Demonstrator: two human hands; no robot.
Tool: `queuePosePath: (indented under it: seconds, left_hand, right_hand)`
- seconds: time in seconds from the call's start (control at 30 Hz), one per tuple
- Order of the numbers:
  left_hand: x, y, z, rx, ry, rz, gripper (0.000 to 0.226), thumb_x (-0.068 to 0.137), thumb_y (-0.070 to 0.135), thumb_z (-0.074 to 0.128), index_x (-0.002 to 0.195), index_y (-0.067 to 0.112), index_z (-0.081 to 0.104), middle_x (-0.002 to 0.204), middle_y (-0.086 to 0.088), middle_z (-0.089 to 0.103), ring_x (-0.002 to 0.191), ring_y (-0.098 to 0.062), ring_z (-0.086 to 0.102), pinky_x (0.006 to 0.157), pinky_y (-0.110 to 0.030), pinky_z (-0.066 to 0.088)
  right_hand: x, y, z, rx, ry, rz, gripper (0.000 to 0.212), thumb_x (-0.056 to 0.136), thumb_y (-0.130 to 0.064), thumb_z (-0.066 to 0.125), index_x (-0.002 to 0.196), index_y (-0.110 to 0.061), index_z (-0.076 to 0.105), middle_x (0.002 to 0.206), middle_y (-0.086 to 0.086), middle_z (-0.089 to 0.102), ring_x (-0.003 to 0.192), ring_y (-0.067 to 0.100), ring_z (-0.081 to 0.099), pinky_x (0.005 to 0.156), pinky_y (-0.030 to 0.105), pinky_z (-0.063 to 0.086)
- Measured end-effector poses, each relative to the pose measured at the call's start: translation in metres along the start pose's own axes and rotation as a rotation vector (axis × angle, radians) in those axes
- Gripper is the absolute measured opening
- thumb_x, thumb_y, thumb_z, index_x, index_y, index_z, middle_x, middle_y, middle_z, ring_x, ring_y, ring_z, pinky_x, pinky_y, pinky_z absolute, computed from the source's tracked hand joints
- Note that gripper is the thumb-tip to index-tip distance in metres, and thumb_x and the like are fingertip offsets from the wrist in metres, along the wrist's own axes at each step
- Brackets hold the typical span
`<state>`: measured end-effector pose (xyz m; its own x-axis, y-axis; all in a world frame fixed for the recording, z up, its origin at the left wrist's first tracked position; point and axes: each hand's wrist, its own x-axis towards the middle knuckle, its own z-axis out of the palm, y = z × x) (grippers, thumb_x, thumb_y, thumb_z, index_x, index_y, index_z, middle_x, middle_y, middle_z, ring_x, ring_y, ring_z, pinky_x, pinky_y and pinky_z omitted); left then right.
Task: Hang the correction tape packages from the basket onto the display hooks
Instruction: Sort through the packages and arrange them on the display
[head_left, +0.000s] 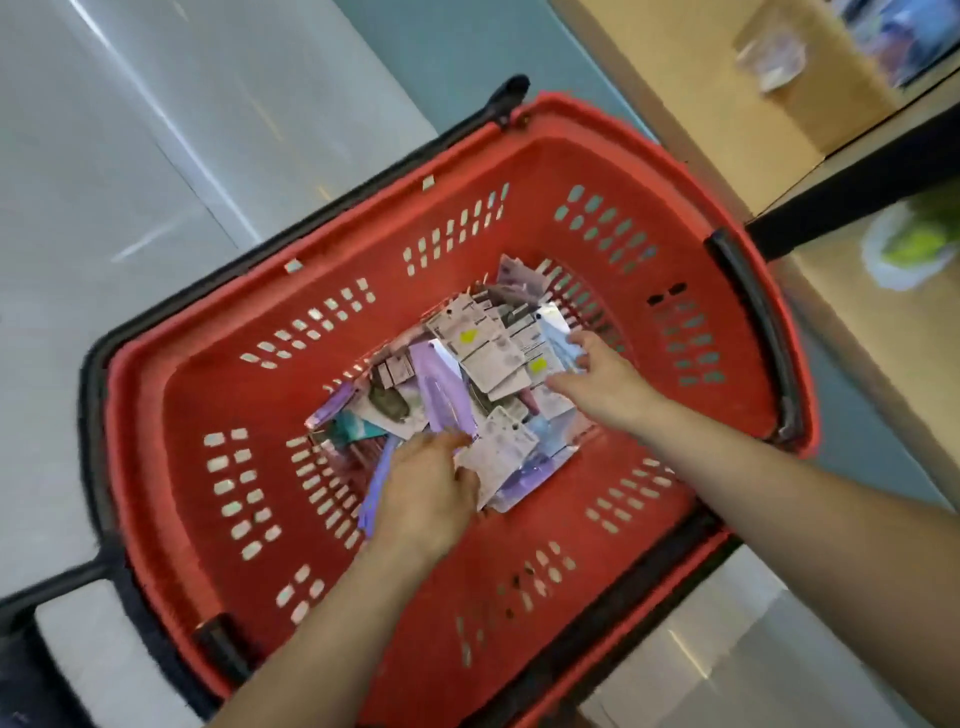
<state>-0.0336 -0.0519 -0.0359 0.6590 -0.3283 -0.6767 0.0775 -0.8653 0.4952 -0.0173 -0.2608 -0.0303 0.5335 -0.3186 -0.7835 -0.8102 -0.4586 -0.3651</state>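
Observation:
A red plastic basket (218, 395) with slotted walls sits below me on the floor. Several correction tape packages (488, 358), purple and white, lie in a loose heap on its bottom. My left hand (423, 499) reaches into the near side of the heap, and its fingers curl on a purple package (441, 395). My right hand (597, 379) is at the heap's right side, with fingers and thumb closing on a pale blue package (556, 338). The view is blurred by motion. No display hooks are in sight.
The basket rests in a black frame (93, 395) with a black handle (753, 322) lying along the right rim. A wooden shelf unit (727, 104) with a dark edge stands at the right. Grey floor tiles (130, 156) lie at the left.

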Motion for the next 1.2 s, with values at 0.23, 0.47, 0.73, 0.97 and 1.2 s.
queuePosePath:
  seconds: [0.23,0.47,0.73,0.97,1.2]
  left_hand:
    - [0.096,-0.006,0.044,0.016,0.132,0.069,0.055,0.094,0.018,0.051,0.147,0.014,0.040,0.144,-0.014,0.042,0.133,-0.035,0.038,0.111,-0.036,0.027]
    - [0.175,0.019,0.031,-0.522,0.116,-0.326,0.098,0.064,0.070,0.058,0.141,0.013,0.034,0.131,-0.018,0.054,0.115,-0.039,0.057,0.099,-0.048,0.048]
    - [0.165,-0.016,0.020,-0.631,0.251,-0.417,0.068,0.062,0.036,0.084,0.116,0.012,0.049,0.099,-0.005,0.067,0.089,-0.029,0.068,0.077,-0.041,0.057]
    - [0.131,-0.039,0.031,-0.737,0.389,-0.293,0.031,0.076,0.010,0.079,0.102,0.018,0.063,0.087,0.009,0.069,0.078,-0.010,0.067,0.068,-0.023,0.049]
    - [0.103,-0.040,0.022,-0.923,0.332,-0.182,0.028,0.079,0.000,0.076,0.090,0.022,0.063,0.071,0.013,0.073,0.063,0.002,0.067,0.059,-0.015,0.052]
  right_hand:
    - [0.105,0.023,0.050,-0.174,0.034,-0.020,0.073,0.086,-0.020,0.067,0.148,-0.008,0.030,0.140,0.018,0.049,0.109,0.035,0.060,0.070,0.030,0.041]
    - [0.103,0.010,0.083,-0.079,-0.055,-0.240,0.066,0.078,-0.013,0.076,0.135,-0.017,0.043,0.115,0.004,0.049,0.103,0.028,0.057,0.077,0.031,0.043]
    - [0.089,0.005,0.074,0.367,-0.366,-0.103,0.047,0.081,0.023,0.042,0.106,-0.016,0.054,0.099,0.002,0.068,0.081,0.013,0.052,0.057,0.024,0.036]
    - [0.112,0.030,0.065,-0.354,0.115,-0.066,0.060,0.086,-0.016,0.066,0.139,-0.025,0.039,0.137,0.009,0.046,0.128,0.033,0.042,0.101,0.042,0.044]
    - [0.142,0.057,0.053,-0.423,0.151,0.098,0.085,0.075,-0.030,0.081,0.142,-0.010,0.032,0.130,0.021,0.055,0.122,0.041,0.051,0.095,0.043,0.047]
